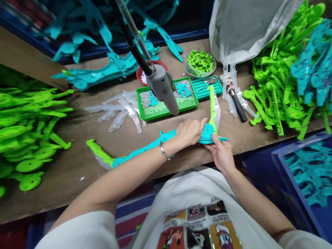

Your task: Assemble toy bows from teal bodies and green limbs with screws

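Note:
A long turquoise plastic part (147, 147) lies across the front of the workbench. Lime-green arms join it at either end: one green arm (100, 152) at the left and another green arm (213, 107) pointing up at the right, both backed by translucent plastic. My left hand (190, 132) is closed over the turquoise part near its right end, its fingers mostly hidden under the knuckles. My right hand (221, 152) pinches the pointed right end between thumb and fingers. Beyond my hands hangs a grey power tool (163, 88), its tip above the front of a green tray (168, 110).
Screws and small turquoise pieces fill parts of the tray. Behind stand a bowl of green bits (199, 62) and a teal tray (207, 91). Translucent strips (121, 107) lie left; a black-handled tool (238, 105) lies right. Green piles (26, 131) flank the bench.

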The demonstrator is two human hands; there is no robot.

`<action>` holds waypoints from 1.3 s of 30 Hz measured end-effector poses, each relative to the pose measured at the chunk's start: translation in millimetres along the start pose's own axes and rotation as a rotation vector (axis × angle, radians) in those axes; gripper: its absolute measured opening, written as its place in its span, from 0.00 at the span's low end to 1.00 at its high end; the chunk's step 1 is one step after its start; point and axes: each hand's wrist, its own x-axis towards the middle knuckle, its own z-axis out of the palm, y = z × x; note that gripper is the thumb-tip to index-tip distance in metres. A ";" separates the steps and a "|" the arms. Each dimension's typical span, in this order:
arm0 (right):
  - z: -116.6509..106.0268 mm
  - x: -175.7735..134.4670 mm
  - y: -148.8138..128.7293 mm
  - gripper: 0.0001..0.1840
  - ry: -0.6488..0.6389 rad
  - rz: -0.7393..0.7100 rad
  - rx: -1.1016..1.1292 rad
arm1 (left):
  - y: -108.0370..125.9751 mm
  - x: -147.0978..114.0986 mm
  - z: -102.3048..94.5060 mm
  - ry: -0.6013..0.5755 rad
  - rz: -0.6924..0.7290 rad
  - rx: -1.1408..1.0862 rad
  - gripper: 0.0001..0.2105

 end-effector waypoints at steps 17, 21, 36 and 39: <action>-52.4 4.6 -42.7 0.22 -0.435 0.427 -0.542 | -12.6 -11.3 10.1 -0.039 0.026 -0.109 0.37; -50.2 1.1 -38.1 0.24 -0.358 0.328 -0.503 | -16.3 -46.0 19.8 0.278 0.036 -0.372 0.26; -43.8 -2.7 -56.0 0.21 -0.395 0.200 -0.639 | 36.9 -94.5 80.0 0.203 -0.390 -2.021 0.23; -33.6 26.1 -75.7 0.28 -0.323 0.087 -0.541 | 35.1 -101.1 82.4 0.174 -0.401 -2.001 0.22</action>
